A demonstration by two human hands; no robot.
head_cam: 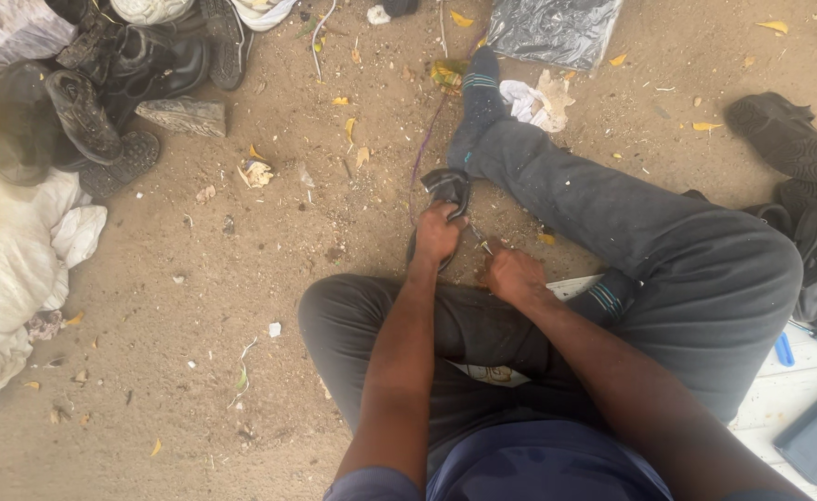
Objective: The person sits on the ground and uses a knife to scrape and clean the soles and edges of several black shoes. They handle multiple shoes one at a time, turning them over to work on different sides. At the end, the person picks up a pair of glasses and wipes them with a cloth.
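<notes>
The person sits on sandy ground, dark shoe [447,190] just beside the stretched leg w/ striped sock. Left hand [438,232] grips the shoe; right hand [512,275] is closed on a thin tool [482,243], prob. stitching step. Next move needs steady pull, I think.

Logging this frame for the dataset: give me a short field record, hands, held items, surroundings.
setting: person seated on sandy ground
left hand: grips a dark shoe
right hand: closed on a thin metal tool, kind unclear
thread: purple strand running from the shoe
nearby: pile of black boots, white sacks
</notes>
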